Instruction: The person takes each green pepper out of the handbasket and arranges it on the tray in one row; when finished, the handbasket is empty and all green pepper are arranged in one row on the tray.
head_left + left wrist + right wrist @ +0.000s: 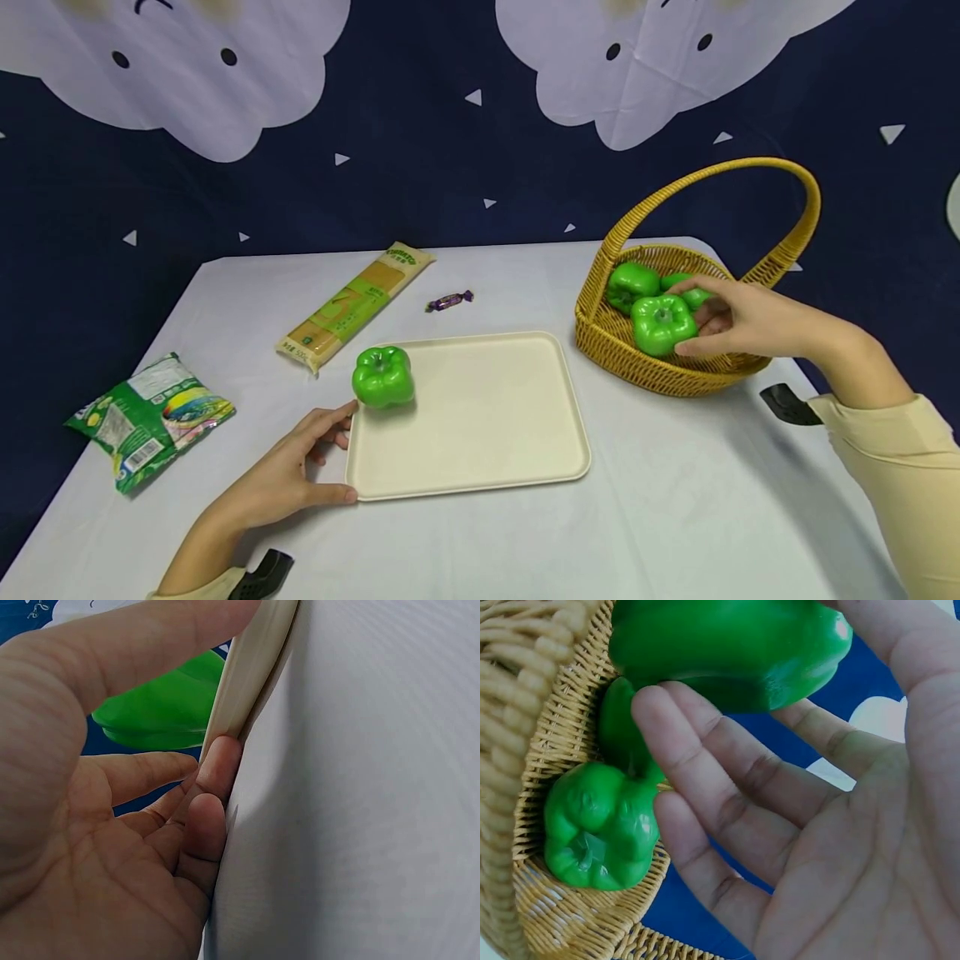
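The right hand (750, 318) pinches a shiny green pepper (662, 327) between its thumb and fingers, over the yellow basket (645, 373). I cannot tell if this pepper touches the ones under it. A second pepper (632, 287) and a third pepper (696, 298) sit in the basket, by the right edge of the white table (675, 500).

The left hand (281, 483) is spread wide. Its thumb touches the near left corner of the cream tray (480, 417), and its fingers touch the left edge. One more pepper (382, 379) sits at the tray's far left corner.

A long yellow packet (356, 306) and a purple candy (450, 302) lie near the table's far edge. A green bag (153, 421) lies by the left edge.
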Motion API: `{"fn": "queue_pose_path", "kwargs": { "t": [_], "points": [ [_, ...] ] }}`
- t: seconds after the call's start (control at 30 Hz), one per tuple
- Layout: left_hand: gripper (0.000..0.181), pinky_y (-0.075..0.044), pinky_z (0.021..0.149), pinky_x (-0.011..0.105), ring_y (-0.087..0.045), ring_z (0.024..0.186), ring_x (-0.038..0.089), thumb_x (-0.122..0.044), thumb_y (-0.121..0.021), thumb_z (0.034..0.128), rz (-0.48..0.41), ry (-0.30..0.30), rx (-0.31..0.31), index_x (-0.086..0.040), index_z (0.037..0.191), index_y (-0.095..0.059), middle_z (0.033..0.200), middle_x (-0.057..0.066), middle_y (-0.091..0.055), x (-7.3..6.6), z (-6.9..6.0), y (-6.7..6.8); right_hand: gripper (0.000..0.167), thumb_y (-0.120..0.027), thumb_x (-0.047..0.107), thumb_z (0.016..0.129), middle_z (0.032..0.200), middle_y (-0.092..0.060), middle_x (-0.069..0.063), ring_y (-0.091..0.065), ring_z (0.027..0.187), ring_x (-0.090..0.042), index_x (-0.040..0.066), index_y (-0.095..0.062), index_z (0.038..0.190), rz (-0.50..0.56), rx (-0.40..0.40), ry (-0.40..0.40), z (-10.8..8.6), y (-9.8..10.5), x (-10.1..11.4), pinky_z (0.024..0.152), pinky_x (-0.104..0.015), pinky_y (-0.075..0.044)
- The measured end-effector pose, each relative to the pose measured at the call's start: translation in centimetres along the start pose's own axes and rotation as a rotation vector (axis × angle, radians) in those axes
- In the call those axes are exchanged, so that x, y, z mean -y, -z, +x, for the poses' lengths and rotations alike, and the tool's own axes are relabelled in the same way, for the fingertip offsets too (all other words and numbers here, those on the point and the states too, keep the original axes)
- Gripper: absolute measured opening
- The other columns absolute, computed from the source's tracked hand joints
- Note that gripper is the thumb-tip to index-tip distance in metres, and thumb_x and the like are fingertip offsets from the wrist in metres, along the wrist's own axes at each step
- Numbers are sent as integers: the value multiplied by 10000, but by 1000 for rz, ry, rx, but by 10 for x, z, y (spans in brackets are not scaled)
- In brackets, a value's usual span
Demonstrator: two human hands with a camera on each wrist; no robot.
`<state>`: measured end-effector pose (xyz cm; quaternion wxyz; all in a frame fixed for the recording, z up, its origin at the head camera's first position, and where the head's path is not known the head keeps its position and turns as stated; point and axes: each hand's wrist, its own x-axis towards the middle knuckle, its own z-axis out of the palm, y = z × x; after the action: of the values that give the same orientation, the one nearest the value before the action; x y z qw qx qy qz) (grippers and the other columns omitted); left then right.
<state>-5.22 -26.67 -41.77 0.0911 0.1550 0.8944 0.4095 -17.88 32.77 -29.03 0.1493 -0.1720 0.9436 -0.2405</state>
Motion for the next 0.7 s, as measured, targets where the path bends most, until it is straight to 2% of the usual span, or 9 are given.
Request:
{"fn": "queue_pose_path", "kwargs": {
  "t": [0.2, 0.5, 0.7],
  "points": [
    [1103, -475, 882, 208, -514, 1095, 61, -323, -1002, 732, 6, 7, -4, -82, 1639, -422, 1349, 62, -576, 1, 0, 0, 733, -898, 315, 893, 1143, -733, -102, -703, 917, -110, 151, -497, 1485, 21, -47, 40, 2, -4, 7, 789, -224, -574],
    [1104, -482, 887, 208, -517, 1100, 62, -320, -1002, 731, 2, 19, -1, -79, 1639, -422, 1349, 64, -578, -1, 0, 0, 743, -947, 291, 835, 1046, -773, -50, -723, 846, -89, 168, -532, 1440, -4, -136, 119, 5, -9, 28, 784, -228, -576],
    [1101, -482, 884, 209, -517, 1100, 64, -313, -1002, 732, 0, 16, -2, -80, 1639, -422, 1357, 68, -575, 0, 0, 0, 747, -954, 306, 828, 1063, -770, -44, -726, 882, -106, 174, -542, 1437, 19, -139, 154, 8, -13, 44, 817, -219, -584]
  ]
}}
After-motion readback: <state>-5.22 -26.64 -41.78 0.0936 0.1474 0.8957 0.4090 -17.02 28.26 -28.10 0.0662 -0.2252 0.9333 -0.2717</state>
